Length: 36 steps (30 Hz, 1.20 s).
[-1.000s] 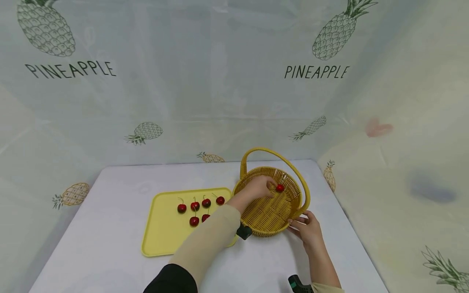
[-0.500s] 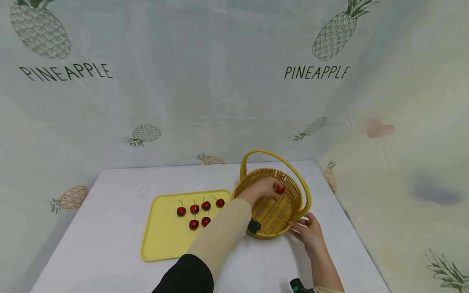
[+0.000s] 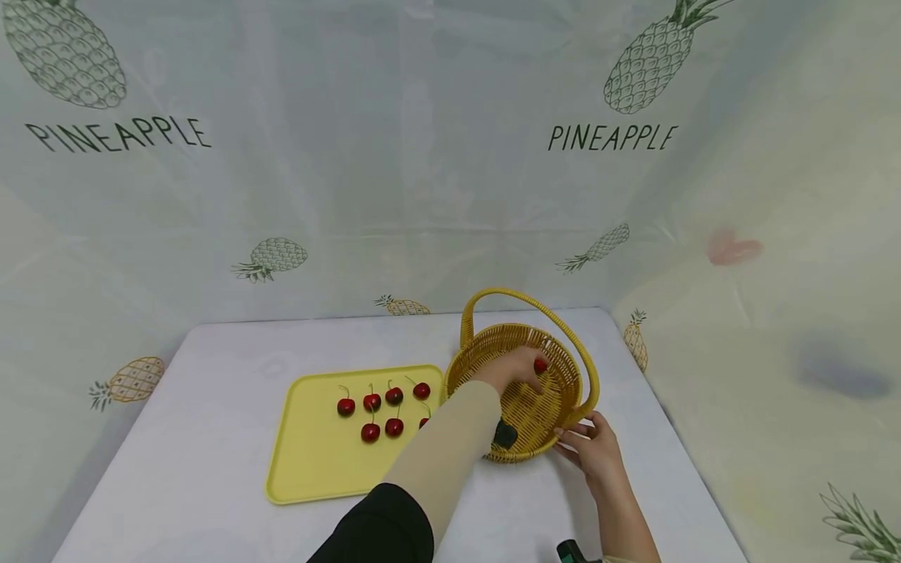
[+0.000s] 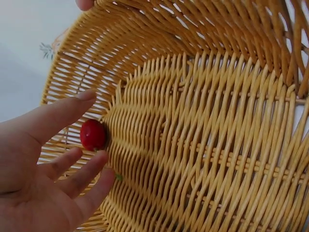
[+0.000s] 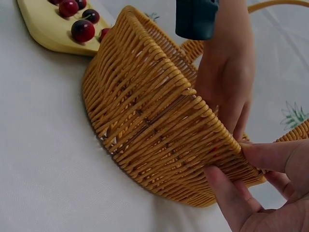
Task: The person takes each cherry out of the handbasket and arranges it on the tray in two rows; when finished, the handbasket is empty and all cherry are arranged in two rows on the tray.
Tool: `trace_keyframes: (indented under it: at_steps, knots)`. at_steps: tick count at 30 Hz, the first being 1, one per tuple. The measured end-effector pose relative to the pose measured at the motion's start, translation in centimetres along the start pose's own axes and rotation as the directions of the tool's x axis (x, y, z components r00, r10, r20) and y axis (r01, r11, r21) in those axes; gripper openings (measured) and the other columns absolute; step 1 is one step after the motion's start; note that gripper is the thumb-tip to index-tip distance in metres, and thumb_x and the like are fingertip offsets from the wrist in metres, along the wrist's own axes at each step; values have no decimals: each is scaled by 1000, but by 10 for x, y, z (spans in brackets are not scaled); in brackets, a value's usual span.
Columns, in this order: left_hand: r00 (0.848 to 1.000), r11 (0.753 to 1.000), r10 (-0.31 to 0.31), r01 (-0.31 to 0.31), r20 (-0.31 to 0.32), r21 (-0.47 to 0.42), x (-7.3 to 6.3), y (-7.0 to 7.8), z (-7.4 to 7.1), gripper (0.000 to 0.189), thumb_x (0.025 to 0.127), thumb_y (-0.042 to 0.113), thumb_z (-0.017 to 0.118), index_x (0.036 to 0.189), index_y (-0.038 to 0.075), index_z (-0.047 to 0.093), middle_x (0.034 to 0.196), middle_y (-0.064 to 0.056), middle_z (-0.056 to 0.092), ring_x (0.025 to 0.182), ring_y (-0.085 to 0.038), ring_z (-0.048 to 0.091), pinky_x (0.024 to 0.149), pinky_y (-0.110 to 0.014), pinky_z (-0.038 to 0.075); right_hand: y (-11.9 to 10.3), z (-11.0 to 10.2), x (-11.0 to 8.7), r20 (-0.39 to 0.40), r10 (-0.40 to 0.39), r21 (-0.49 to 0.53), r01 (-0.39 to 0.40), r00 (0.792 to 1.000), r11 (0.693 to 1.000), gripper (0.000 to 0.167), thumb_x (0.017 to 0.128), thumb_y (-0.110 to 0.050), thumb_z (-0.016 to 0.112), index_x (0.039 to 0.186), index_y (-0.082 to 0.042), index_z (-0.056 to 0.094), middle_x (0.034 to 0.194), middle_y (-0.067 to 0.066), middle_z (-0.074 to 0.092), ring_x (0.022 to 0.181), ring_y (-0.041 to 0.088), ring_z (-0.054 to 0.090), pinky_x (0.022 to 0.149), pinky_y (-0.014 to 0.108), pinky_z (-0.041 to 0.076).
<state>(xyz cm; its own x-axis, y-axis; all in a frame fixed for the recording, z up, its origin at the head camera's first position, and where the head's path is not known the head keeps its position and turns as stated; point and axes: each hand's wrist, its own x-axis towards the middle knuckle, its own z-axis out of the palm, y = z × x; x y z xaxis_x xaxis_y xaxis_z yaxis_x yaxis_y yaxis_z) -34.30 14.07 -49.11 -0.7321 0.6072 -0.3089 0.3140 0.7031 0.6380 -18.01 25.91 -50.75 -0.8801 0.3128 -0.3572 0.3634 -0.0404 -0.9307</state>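
Observation:
My left hand (image 3: 519, 367) reaches down inside a yellow wicker basket (image 4: 207, 130). In the left wrist view its thumb and fingers are spread on either side of a red cherry (image 4: 92, 134), which lies at the foot of the basket's wall, its green stem end just past the fingertips. No finger is curled round the cherry. At the basket's near right side, my right hand (image 5: 270, 188) pinches the rim, thumb on the top edge and fingers against the outer weave. The basket's arched handle (image 3: 535, 301) stands up over the left hand.
Left of the basket lies a yellow tray (image 3: 303, 461) with several dark red cherries (image 3: 370, 432), stems up. My left sleeve (image 3: 443, 453) crosses the tray's right side and hides part of it. Both stand on a white table (image 3: 176, 469) before a pineapple-print cloth (image 3: 422, 195).
My left hand has moved a little to the right, its fingers now on either side of the cherry in the basket. The right hand keeps its grip on the rim.

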Motion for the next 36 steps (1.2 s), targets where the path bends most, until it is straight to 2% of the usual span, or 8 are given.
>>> trace_keyframes:
  at_steps: [4, 11, 17, 24, 30, 33, 36]
  knots:
    - [1000, 1000, -10, 10, 16, -25, 3, -3, 2, 63, 83, 16, 80, 140, 17, 53, 132, -5, 55, 113, -16, 54, 87, -29, 47, 0, 1, -1, -4, -3, 1, 3, 1000, 1000, 60, 88, 6, 67, 139, 4, 33, 117, 26, 42, 90, 30, 67, 78, 43, 55]
    - [998, 995, 1, 6, 68, -104, 5, -9, 7, 63, 85, 13, 78, 142, 13, 50, 138, -4, 53, 124, -16, 50, 95, -28, 45, 0, 0, -3, -7, -3, 5, 3, 1000, 1000, 59, 88, 7, 66, 137, 4, 34, 116, 26, 43, 92, 32, 67, 79, 44, 55]
    - [998, 996, -9, 14, 56, -88, 7, -11, 9, 59, 84, 12, 78, 138, 13, 54, 136, -3, 55, 121, -15, 52, 92, -27, 46, 0, -1, -1, -10, -7, 3, 7, 1000, 1000, 58, 88, 7, 66, 137, 4, 35, 115, 26, 43, 92, 33, 67, 77, 42, 56]
    - [998, 995, -62, 64, 21, -75, 5, -9, 8, 44, 85, 12, 77, 127, 13, 64, 128, -2, 59, 111, -17, 57, 85, -28, 49, 1, -1, 0, -4, -13, 3, 13, 1000, 1000, 59, 89, 6, 66, 138, 4, 34, 117, 26, 43, 93, 33, 67, 76, 40, 56]
    - [998, 998, -65, 65, -7, -27, 3, -9, 8, 27, 89, 13, 73, 116, 11, 72, 122, -3, 63, 96, -14, 61, 75, -26, 51, 2, -1, 1, -8, -11, 8, 11, 1000, 1000, 57, 89, 7, 65, 137, 4, 35, 117, 26, 44, 90, 29, 67, 78, 42, 56]
    - [997, 996, -77, 75, -30, -58, 2, -10, 6, 20, 89, 11, 73, 109, 10, 74, 116, -2, 65, 84, -12, 61, 69, -25, 51, 3, -1, 0, -9, -9, 8, 9, 1000, 1000, 56, 89, 8, 65, 136, 4, 36, 116, 26, 44, 89, 29, 67, 78, 42, 55]
    - [994, 990, -90, 83, -55, -113, 2, -12, 5, 5, 87, 9, 75, 92, 8, 75, 97, 1, 65, 72, -11, 57, 64, -25, 50, 2, -1, 0, -10, -9, 7, 9, 1000, 1000, 55, 89, 8, 64, 136, 4, 36, 116, 26, 44, 88, 29, 68, 77, 41, 56]
